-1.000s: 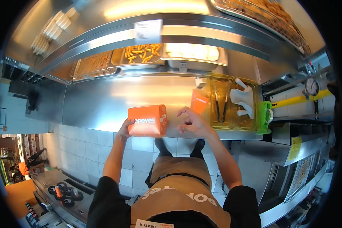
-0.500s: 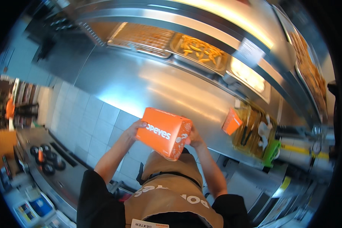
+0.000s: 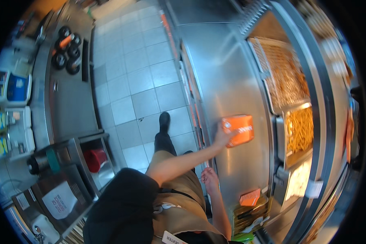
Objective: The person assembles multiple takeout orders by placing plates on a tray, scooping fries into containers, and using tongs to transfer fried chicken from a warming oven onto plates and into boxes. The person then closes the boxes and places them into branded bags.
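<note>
An orange cardboard takeaway box [image 3: 242, 132] with white lettering sits on the steel counter [image 3: 232, 77] to my right. My left hand [image 3: 223, 136] reaches across my body and grips the side of the box nearest me. Its fingertips are partly blurred against the box. Close to the counter's edge, my right hand [image 3: 210, 179] is raised with its fingers curled in; no object shows in it. A smaller orange carton [image 3: 250, 197] lies farther along the counter, beside a yellowish tray [image 3: 242, 217] that holds utensils.
Beyond the counter, under a steel frame, stand a rack tray of fried food [image 3: 278, 73] and a pan of fries [image 3: 300, 130]. Grey floor tiles [image 3: 144, 103] run to my left. Past them is a steel worktop [image 3: 71, 105] with black round items and a red bucket [image 3: 94, 158].
Both hands held the box in front of me; now it is on the counter with only my left hand on it. My right hand has let go. The view has turned left.
</note>
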### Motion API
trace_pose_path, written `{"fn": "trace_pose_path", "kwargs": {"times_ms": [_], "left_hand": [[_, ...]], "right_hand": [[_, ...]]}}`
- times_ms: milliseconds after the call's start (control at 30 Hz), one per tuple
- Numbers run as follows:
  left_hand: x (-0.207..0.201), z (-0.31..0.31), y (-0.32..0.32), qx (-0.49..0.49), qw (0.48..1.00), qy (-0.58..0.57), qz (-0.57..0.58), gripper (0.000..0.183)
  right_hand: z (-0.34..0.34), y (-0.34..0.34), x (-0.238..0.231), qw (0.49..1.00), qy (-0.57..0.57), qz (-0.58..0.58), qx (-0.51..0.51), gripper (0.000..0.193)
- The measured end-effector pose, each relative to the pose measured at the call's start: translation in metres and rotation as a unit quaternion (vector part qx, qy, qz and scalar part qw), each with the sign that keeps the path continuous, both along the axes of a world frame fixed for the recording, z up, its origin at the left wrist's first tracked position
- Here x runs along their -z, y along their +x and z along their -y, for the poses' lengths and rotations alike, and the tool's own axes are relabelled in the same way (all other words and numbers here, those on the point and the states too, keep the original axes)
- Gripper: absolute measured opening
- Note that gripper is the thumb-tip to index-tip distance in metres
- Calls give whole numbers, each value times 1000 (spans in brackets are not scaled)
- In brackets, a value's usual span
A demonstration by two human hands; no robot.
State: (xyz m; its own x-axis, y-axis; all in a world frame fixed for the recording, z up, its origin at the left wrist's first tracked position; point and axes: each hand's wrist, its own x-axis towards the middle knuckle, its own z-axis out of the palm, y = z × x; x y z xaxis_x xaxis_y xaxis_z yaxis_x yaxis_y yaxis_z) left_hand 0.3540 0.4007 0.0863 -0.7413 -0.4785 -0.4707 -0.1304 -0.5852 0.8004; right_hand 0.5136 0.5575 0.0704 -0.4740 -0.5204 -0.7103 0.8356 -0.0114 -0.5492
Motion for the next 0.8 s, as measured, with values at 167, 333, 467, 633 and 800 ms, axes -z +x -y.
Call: {"fn": "trace_pose_path", "kwargs": {"times_ms": [167,333,467,633,800], "left_hand": [[36,51,27,273,960,-3,65,84],[83,216,143,355,933,56,-12,32],[141,363,263,172,941,39,288,21],[170,476,394,89,857,7,507,19],[161,496,413,156,804,98,565,20]], "right_hand": [[96,-7,102,927,96,-286,-222,14],[214,-93,246,976,210,53,-2,29],[281,-164,360,877,204,189,392,35],[307,-196,422,718,296,182,603,24],[305,-186,432,724,148,52,672,18]]}}
